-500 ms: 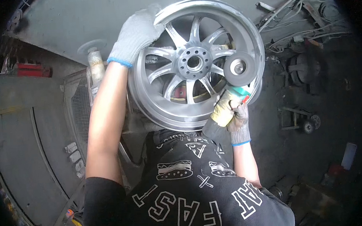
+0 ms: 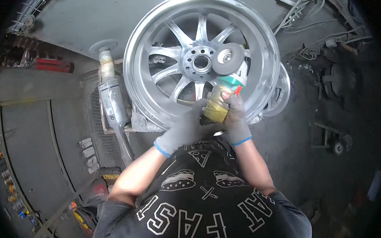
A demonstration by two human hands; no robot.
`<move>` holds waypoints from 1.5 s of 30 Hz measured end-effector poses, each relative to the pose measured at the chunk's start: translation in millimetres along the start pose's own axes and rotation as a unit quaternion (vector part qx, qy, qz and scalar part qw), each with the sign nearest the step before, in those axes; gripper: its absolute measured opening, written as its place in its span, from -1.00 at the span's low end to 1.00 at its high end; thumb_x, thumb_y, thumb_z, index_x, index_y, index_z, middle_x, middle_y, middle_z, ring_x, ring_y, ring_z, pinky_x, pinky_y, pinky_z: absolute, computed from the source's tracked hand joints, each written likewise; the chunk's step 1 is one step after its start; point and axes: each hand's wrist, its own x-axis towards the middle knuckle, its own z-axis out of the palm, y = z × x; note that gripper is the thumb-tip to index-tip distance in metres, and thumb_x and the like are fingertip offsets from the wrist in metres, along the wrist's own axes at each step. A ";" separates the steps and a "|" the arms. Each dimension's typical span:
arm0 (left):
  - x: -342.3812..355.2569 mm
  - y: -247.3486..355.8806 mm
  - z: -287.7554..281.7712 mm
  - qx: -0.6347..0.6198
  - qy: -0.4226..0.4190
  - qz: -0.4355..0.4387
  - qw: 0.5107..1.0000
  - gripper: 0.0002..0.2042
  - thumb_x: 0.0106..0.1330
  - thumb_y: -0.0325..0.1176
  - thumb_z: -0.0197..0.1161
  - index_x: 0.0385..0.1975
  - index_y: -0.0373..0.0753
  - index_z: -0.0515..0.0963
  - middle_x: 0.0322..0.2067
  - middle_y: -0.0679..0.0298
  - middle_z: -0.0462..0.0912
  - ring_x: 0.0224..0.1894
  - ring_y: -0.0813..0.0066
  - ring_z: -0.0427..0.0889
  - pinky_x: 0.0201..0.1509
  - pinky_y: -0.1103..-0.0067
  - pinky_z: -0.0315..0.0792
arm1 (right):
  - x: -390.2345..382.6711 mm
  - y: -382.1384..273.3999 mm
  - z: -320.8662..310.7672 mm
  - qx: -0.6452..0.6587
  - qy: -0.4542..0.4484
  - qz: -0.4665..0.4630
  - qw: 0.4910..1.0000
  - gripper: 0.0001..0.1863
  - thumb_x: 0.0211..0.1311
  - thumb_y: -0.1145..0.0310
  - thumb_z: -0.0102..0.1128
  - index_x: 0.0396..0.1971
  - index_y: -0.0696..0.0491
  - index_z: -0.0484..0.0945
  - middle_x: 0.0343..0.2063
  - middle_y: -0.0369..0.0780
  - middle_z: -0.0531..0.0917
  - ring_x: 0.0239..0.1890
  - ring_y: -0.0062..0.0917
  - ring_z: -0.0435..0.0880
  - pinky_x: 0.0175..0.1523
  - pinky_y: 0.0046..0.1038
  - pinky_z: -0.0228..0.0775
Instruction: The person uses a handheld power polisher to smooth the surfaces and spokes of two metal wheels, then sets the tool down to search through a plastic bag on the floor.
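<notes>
An angle grinder (image 2: 216, 107) with a yellow-taped body, a green collar and a grey round disc (image 2: 228, 59) is held over a silver alloy wheel rim (image 2: 137, 85). My right hand (image 2: 236, 116), in a grey knit glove with a blue cuff, is closed around the grinder's body. Gloved too, my left hand (image 2: 184, 127) grips the rear of the body from the other side, somewhat smeared by motion. The disc overlaps the rim's hub and right-hand spokes in view; whether it touches them I cannot tell.
Another tool with a grey body and pale disc (image 2: 112, 104) lies left of the rim. A second wheel (image 2: 282, 89) shows behind the rim's right edge. Loose cables (image 2: 306, 7) tangle at upper right. A small wheeled stand (image 2: 337, 145) sits on the floor at right.
My left hand has left the rim's upper left edge and come down to the grinder. The grinder has shifted left and up toward the hub. The rim appears larger and higher.
</notes>
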 end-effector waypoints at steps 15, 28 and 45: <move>17.1 -30.5 -43.0 -0.062 0.058 -0.011 0.996 -0.19 0.09 -0.30 0.47 0.35 -0.29 0.21 0.03 0.00 0.57 -0.04 0.20 0.67 0.01 0.33 0.56 | 58.2 31.7 56.9 -0.023 0.026 0.062 0.997 -0.66 0.23 0.33 0.32 -0.06 0.15 0.51 -0.30 -0.17 0.64 -0.28 -0.38 0.71 -0.17 -0.32 0.65; 56.4 -49.6 -110.7 -0.013 -0.021 -0.063 0.998 -0.08 0.03 -0.16 0.58 0.32 -0.46 0.19 0.14 -0.07 0.51 0.21 0.20 0.53 0.26 0.40 0.43 | 98.0 47.7 103.8 -0.051 0.091 0.019 0.994 -0.79 0.34 0.34 0.27 -0.13 0.10 0.55 -0.31 -0.24 0.64 -0.32 -0.46 0.70 -0.19 -0.38 0.64; 70.3 -45.9 -131.0 -0.181 -0.093 -0.099 0.974 0.05 -0.03 -0.23 0.58 0.40 -0.54 0.05 0.20 -0.08 0.43 0.23 0.25 0.48 0.30 0.44 0.39 | 101.6 51.9 132.5 -0.093 0.221 -0.078 0.968 -0.40 0.22 0.37 0.44 0.14 0.14 0.28 -0.16 -0.19 0.56 -0.23 -0.46 0.65 -0.18 -0.38 0.63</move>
